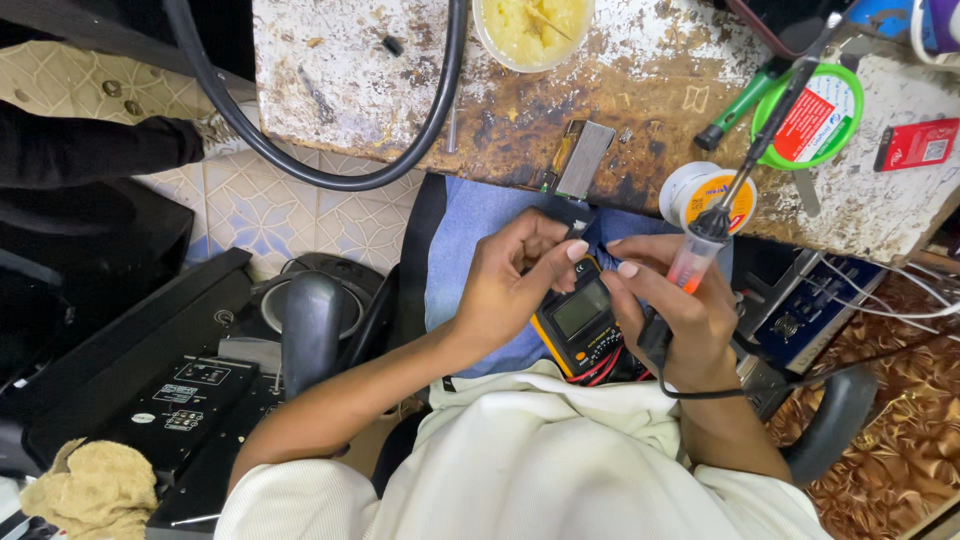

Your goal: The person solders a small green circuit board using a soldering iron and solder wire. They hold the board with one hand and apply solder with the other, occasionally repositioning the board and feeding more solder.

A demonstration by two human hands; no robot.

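At far left a crumpled tan rag (92,487) is lying on a flat black amplifier panel (180,400), beside a smooth grey chair armrest (312,330). A thick black rubber cable (300,165) is looping off the scarred, rust-stained workbench (620,70), where a round tub of yellow paste (532,28) is sitting at the top edge. A small metal-cased component (583,158) is resting at the bench's front edge. The left hand (512,285) is curling over the lap, thumb and fingertips pinching a small dark part just above a yellow-bordered multimeter (583,322); what exactly it is pinching cannot be told. The multimeter is lying on blue denim between both hands, grey screen up, red and black leads trailing below. The right hand (680,305) is clenching the red-and-clear handle of a soldering iron (762,150), its slim dark shaft angling up across a white solder spool (705,195). Further right, a green-ringed round tin (815,115) and a flat red card (915,143) are lying on the bench.
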